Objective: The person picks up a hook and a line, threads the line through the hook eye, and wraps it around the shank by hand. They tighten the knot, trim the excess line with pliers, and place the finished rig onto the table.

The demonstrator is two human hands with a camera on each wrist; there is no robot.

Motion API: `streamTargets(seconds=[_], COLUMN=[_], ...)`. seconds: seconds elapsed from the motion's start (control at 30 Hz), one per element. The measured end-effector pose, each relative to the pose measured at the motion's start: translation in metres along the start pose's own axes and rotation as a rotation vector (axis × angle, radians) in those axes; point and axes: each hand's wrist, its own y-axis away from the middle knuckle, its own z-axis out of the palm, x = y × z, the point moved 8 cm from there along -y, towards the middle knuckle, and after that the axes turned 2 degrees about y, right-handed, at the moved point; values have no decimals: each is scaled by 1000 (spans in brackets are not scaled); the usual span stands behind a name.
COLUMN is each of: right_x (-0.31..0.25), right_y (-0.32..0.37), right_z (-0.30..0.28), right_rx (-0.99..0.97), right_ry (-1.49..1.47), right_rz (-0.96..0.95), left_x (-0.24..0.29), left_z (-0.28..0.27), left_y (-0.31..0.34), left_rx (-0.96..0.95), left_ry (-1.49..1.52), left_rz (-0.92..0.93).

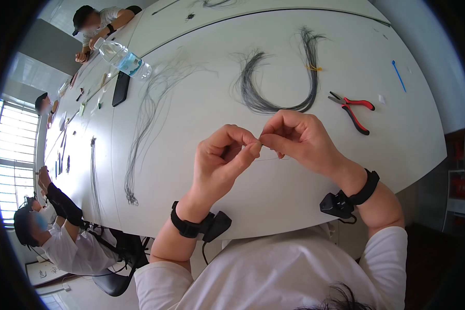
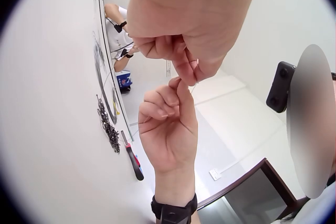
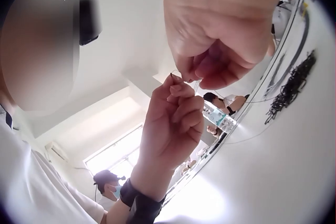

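My left hand (image 1: 219,163) and right hand (image 1: 310,144) meet fingertip to fingertip above the white table (image 1: 274,206). Each pinches between thumb and forefinger at a thin strand (image 1: 271,159), which is very fine in the head view. In the right wrist view, a tiny dark end pokes out of the left fingertips (image 3: 175,79), and a hair-thin line trails off over the table. Beyond the hands lies a U-shaped bundle of dark strands (image 1: 263,106) with a yellow tie (image 1: 313,68). A heap of small dark tangled pieces (image 3: 294,85) shows in the wrist views, hidden in the head view.
Red-handled pliers (image 1: 352,111) and a blue stick (image 1: 399,76) lie to the right. Leftward are loose long strands (image 1: 144,124), a thinner bunch (image 1: 93,170), a black phone (image 1: 121,89) and a water bottle (image 1: 124,59). Other people sit around the table.
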Motion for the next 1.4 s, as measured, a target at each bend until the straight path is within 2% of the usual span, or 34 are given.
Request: streamTargets(seconds=[0.3, 0.37, 0.4, 0.43, 0.47, 0.5, 0.53, 0.6, 0.67, 0.73, 0.8, 0.83, 0.9, 1.0, 1.17, 1.3, 1.4], right_x=[26, 23, 20, 20, 13, 6, 5, -13, -21, -31, -43, -42, -51, -53, -53, -51, -51], right_y=[-1, 2, 3, 5, 6, 8, 8, 13, 15, 19, 25, 24, 31, 32, 33, 33, 31], right_z=[8, 12, 13, 16, 16, 15, 15, 15, 17, 19, 26, 25, 32, 33, 33, 34, 31], right_rx=[1, 34, 67, 66, 99, 131, 130, 170, 186, 203, 201, 202, 244, 161, 191, 168, 214], right_ry=[-253, -218, -183, -183, -91, 1, 1, 249, 357, 465, 729, 728, 913, 1058, 1092, 1129, 1082], right_rz=[58, 36, 14, 15, -68, -150, -148, -337, -411, -485, -608, -607, -814, -809, -813, -782, -771], left_x=[-3, -2, -4, -4, -3, -2, 3, 12, 23, 27, 30, 31, 32, 33, 26, 27, 23], left_z=[-6, -11, -14, -21, -26, -25, -24, -22, -17, -14, -11, -8, -6, -4, -15, -12, -16], left_y=[-1, -1, -1, -1, 0, -1, 0, 0, 1, 2, 1, 1, 0, -1, -2, -2, -2], left_rx=[14, 169, 170, 219, 267, 268, 289, 309, 318, 304, 291, 270, 249, 233, 278, 275, 292], left_ry=[97, 81, 81, -86, -252, -252, -331, -410, -569, -617, -664, -705, -746, -773, -682, -686, -608], left_rz=[74, 57, 57, 84, 112, 110, 158, 205, 267, 308, 349, 363, 377, 369, 255, 280, 221])
